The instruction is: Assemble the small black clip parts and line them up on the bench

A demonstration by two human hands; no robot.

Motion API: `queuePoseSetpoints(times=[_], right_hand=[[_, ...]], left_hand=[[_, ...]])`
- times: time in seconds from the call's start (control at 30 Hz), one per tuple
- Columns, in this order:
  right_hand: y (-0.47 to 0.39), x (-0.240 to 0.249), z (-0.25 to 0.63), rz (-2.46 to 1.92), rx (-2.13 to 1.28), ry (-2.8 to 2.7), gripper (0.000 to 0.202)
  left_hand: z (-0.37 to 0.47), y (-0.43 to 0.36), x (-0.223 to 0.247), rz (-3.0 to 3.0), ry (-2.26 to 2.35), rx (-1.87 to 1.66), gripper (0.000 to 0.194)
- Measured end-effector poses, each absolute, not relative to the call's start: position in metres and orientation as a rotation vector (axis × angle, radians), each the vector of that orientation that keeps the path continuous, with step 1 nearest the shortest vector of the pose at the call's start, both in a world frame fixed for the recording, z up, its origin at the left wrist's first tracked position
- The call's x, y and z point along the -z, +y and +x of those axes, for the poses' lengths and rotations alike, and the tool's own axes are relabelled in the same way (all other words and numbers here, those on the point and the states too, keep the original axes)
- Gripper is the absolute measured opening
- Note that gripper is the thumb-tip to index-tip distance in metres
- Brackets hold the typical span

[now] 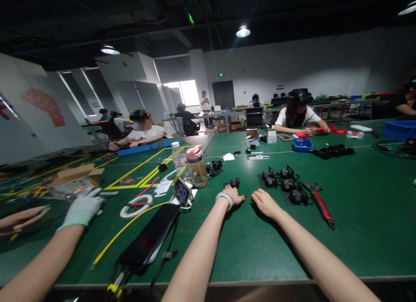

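My left hand [231, 195], with a beaded bracelet and a pale bangle at the wrist, reaches onto a small black part [234, 182] on the green table [260, 250]. Its thumb points out to the right, and the fingertips lie partly behind the part. Just to the right, my right hand [264, 203] rests low over the table with its fingers curled; whether anything is under them is hidden. Beyond it, several black parts [287, 185] with cables stand on dark mats. A wrench with a red and black handle [322, 209] lies to their right.
A pink-lidded bottle [196, 167], a clear bottle [178, 157], a watch on a stand [183, 193] and a black phone [151, 235] are left of my hands. A co-worker's gloved hand [81, 209] is further left. A blue bin [302, 144] stands farther back, near a seated person.
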State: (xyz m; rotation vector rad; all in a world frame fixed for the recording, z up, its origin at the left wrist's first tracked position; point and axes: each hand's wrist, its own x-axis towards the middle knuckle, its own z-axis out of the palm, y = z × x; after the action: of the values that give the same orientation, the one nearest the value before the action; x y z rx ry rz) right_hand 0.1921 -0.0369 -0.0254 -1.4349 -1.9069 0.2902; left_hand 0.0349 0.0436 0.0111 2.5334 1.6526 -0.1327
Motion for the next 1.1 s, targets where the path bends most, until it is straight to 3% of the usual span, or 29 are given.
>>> queuePoseSetpoints(times=[0.47,0.7,0.87,1.1], right_hand=[[-0.041,0.018,0.196,-1.419,-0.317,-1.923,0.030],[-0.045,0.013,0.200,-1.403,-0.298,-1.911,0.031],[-0.044,0.007,0.216,-1.430,-0.056,-1.632,0.026],[-0.024,0.025,0.239,-1.544,0.019,-1.444,0.044]], left_hand=[[0.039,0.064,-0.007,2.532,1.684,0.131,0.074],[0.026,0.062,0.005,2.523,1.625,0.012,0.082],[0.023,0.059,0.004,2.517,1.604,-0.062,0.089],[0.022,0.050,0.009,2.563,1.620,-0.143,0.095]])
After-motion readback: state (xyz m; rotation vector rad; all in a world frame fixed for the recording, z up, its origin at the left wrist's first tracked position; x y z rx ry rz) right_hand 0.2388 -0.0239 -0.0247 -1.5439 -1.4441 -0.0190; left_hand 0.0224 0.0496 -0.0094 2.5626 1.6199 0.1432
